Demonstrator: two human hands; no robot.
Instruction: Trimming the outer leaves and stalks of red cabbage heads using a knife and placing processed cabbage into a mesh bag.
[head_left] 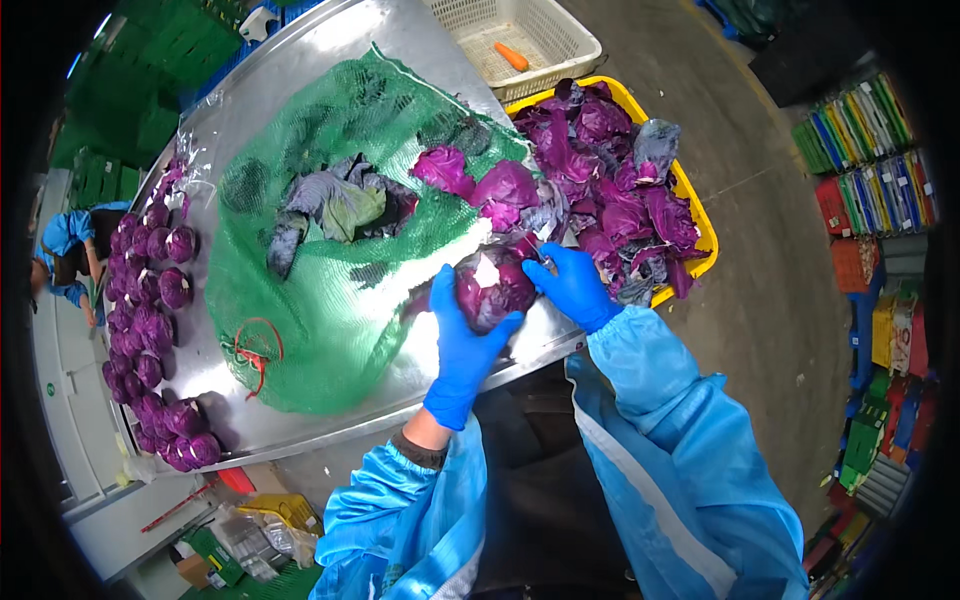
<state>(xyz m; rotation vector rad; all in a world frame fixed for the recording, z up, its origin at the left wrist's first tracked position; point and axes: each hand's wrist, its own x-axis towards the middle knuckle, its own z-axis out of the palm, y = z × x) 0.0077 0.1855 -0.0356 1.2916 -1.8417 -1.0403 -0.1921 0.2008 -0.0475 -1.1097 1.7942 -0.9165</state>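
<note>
My left hand (465, 350), in a blue glove, is wrapped round the lower left of a purple cabbage (488, 292) at the metal table's front part. My right hand (570, 282), also gloved, has its fingers closed at the cabbage's upper right; what they grip is too small to make out. A green mesh sack (310, 340) with dark outer leaves (335, 200) lies spread on the table (330, 30), bright purple leaves (500, 190) near its right side. Many trimmed cabbages (175, 287) sit along the left. A yellow crate (705, 225) full of peeled leaves stands beside my right hand.
A white crate (575, 50) holding one carrot (511, 56) is at the back. A co-worker in blue (68, 232) bends beyond the table's left side. Stacks of coloured crates (860, 120) line the right across the floor; more crates and bags (280, 510) lie below the table's left.
</note>
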